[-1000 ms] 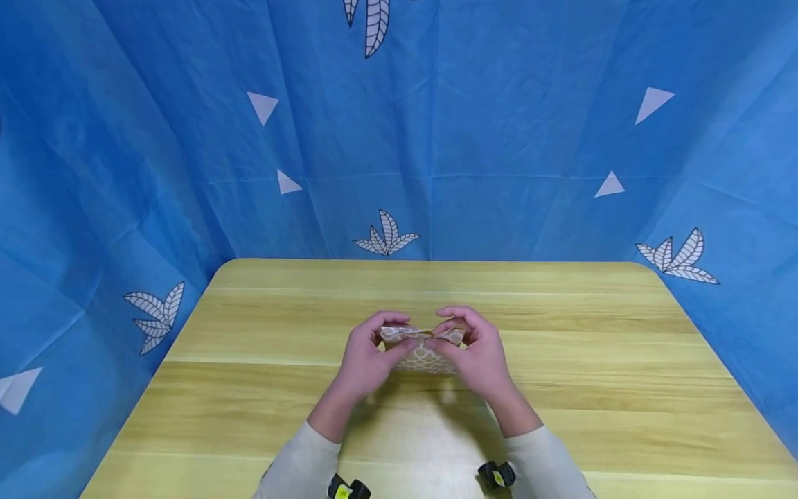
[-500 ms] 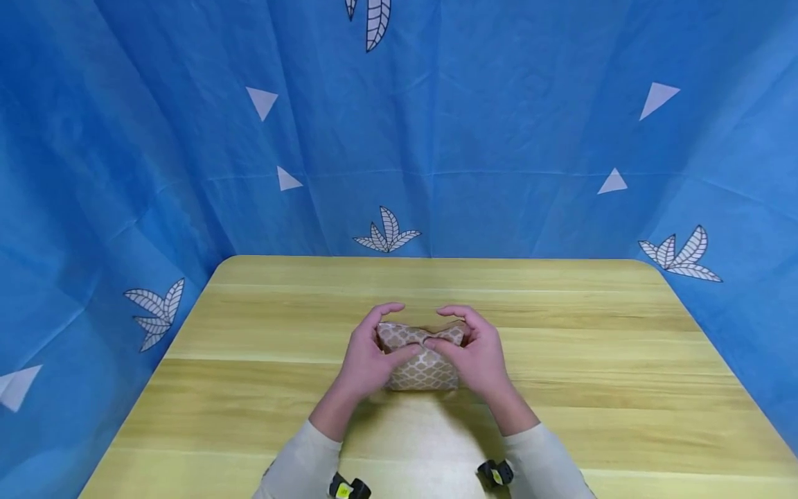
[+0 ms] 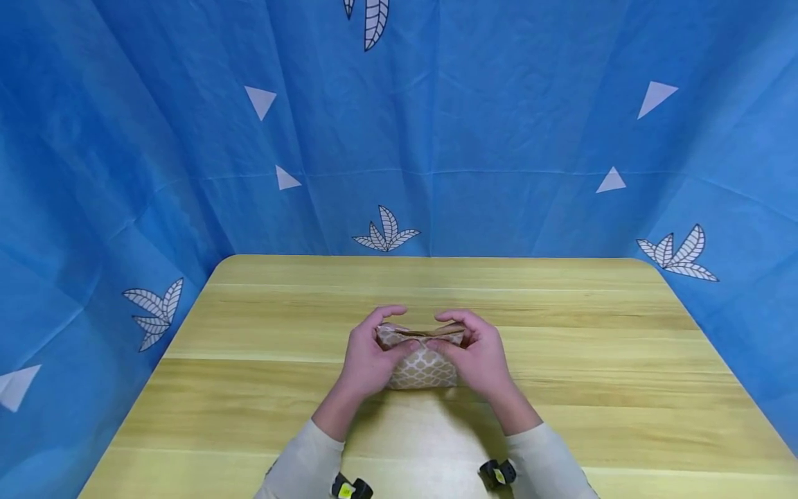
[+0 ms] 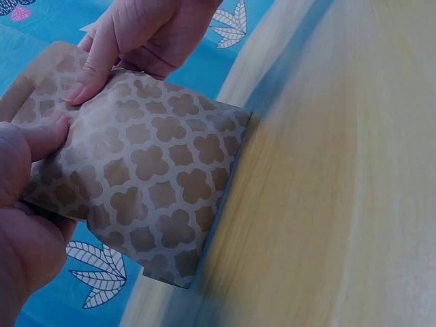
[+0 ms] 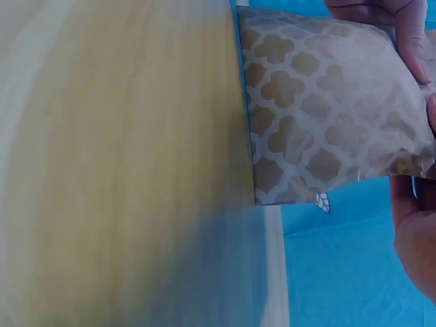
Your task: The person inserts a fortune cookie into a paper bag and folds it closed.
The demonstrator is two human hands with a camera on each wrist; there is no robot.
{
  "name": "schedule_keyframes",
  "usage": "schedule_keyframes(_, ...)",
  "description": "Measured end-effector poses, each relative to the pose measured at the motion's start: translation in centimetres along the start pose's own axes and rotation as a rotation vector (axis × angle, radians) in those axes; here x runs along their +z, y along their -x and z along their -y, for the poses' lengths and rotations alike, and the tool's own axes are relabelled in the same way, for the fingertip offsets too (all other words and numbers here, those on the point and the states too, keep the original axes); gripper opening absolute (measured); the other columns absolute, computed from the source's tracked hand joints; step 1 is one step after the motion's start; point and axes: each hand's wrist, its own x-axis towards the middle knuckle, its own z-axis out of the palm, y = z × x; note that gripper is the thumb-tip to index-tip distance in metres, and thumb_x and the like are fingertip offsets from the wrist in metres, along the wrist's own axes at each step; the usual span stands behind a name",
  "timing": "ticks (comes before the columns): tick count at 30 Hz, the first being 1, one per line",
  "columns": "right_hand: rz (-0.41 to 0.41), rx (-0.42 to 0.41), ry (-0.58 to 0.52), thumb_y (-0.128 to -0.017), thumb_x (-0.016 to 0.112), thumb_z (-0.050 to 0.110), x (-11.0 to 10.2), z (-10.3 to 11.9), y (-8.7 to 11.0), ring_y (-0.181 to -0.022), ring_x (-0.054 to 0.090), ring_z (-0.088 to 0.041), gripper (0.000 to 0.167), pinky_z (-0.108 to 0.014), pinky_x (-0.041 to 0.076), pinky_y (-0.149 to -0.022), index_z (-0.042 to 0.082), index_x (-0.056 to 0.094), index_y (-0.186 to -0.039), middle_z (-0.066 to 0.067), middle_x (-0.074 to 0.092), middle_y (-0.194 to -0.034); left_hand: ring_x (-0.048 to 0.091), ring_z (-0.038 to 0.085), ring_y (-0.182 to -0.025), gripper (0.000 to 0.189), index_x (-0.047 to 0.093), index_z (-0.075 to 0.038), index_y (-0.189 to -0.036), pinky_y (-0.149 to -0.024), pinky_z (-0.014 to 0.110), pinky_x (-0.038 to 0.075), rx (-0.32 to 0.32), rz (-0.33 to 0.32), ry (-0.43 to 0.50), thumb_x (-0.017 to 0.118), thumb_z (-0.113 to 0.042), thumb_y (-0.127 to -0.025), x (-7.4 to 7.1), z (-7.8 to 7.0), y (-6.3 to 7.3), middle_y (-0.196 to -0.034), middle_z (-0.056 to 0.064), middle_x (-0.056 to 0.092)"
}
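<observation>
From the head camera: both hands are in mid-tabletop, closed round a small patterned paper bag (image 3: 422, 366) that stands on the tabletop (image 3: 561, 388). The left hand (image 3: 368, 360) curls over the bag's left top corner, the right hand (image 3: 476, 357) over the right, thumbs meeting along the folded top edge. A blue cloth (image 3: 499, 138) with white leaves and triangles hangs behind and to the sides.

Over to the left wrist camera — the bag (image 4: 150, 184) fills the frame, brown with a white clover-like lattice, its bottom edge resting on the tabletop (image 4: 340, 170). The left hand (image 4: 27, 204) pinches the top with the thumb on the near face, and the right hand (image 4: 146, 34) comes in from the other side, a finger pressed flat on the paper.

Right wrist camera: the bag (image 5: 320, 109) again, base against the tabletop (image 5: 122, 150), the right hand (image 5: 415, 197) gripping the top end.

The risk as I read it — the paper is thin and already creased at the top, so an uneven squeeze could tear or crumple it. With both grips up high, the base might skid or the bag tip over.
</observation>
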Motion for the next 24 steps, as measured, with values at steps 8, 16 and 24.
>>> schedule_keyframes(8, 0.003, -0.042, 0.066, -0.083, 0.075, -0.009, -0.1, 0.3, 0.2, -0.053, 0.045, -0.009, 0.024, -0.023, 0.039, -0.048, -0.003, 0.071, -0.106, -0.014, 0.069, -0.1, 0.068, 0.024, -0.087, 0.04, 0.068, -0.014, -0.125, -0.073, 0.037, 0.057, 0.0, 0.01, -0.003, 0.077, -0.004, -0.087, -0.2, -0.2, 0.2, -0.104, 0.009, 0.068)
schedule_keyframes(16, 0.014, -0.137, -0.032, -0.086, 0.066, -0.016, -0.6, -0.9, 0.1, -0.063, 0.063, -0.023, 0.02, -0.029, 0.053, -0.058, -0.009, 0.068, -0.105, -0.02, 0.066, -0.079, 0.066, 0.024, -0.099, 0.035, 0.07, -0.012, -0.124, -0.077, 0.036, 0.056, 0.084, 0.004, -0.008, 0.071, 0.0, -0.091, -0.3, -0.7, 0.3, -0.12, 0.01, 0.067)
schedule_keyframes(24, 0.053, -0.24, -0.024, -0.085, 0.064, -0.021, -0.8, -2.7, 0.0, -0.088, 0.068, -0.026, 0.025, -0.033, 0.056, -0.065, -0.002, 0.069, -0.101, -0.017, 0.07, -0.103, 0.067, 0.027, -0.092, 0.031, 0.074, 0.003, -0.101, -0.065, 0.033, 0.054, 0.225, 0.009, -0.083, 0.06, 0.022, -0.082, -0.1, -2.9, 0.7, -0.107, 0.014, 0.072)
